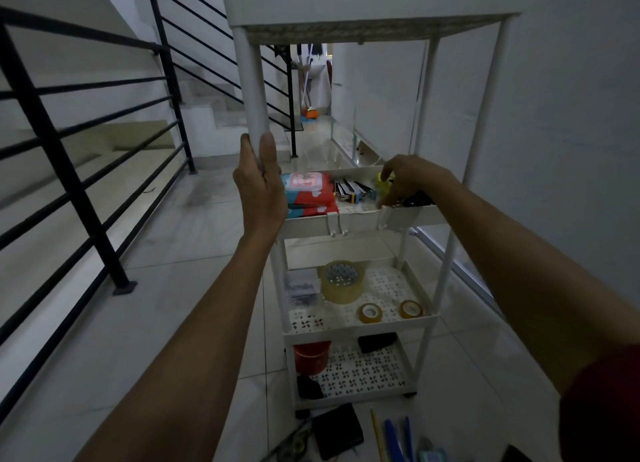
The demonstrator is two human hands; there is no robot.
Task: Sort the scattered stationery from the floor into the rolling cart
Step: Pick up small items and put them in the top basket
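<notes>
Rolling cart (360,219), frame centre, part-filled: tape rolls (341,281) shelved. Your left hand (259,184) is gripping its post (254,90); your right hand (412,181) is pinching a yellow item (382,183) in the second tray. Pens (391,434), black case (337,430) are lying lower frame, unsorted

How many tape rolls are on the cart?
3, all on one lower shelf: a big roll at the back, a small roll and a second small roll near the front rim. Others may be hidden.
</notes>
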